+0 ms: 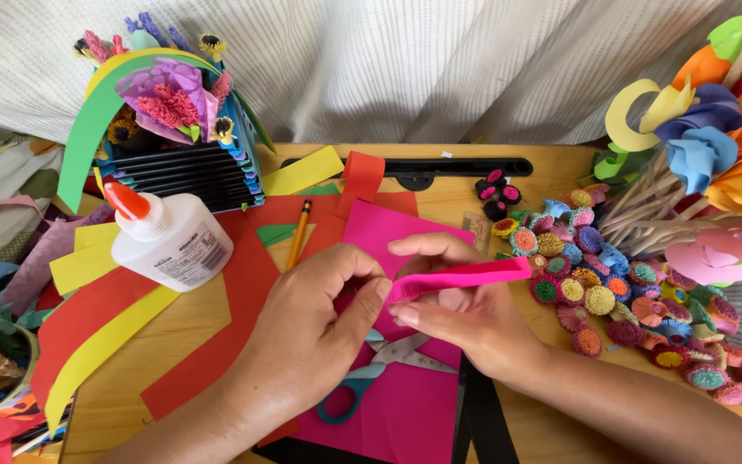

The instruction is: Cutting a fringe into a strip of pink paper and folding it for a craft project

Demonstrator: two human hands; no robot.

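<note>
Paper-strewn wooden table [191,322], striped curtain [405,60]

- Left hand [315,322] and right hand [457,309] pinch a folded pink paper strip [465,277].
- Scissors [380,369] lie beneath on pink paper [405,412].
- Glue bottle [169,241] rests left on the surface [199,314].

- We are finding bare wooden table [203,314] open between the red paper [216,361] and the yellow strip [100,348].
- We are noting a glue bottle [169,241] lying on the left, a pencil [299,232] beside it.
- We are seeing scissors [380,369] lying under the hands.
- We are logging quilled paper flowers [629,301] crowding the right side.
</note>
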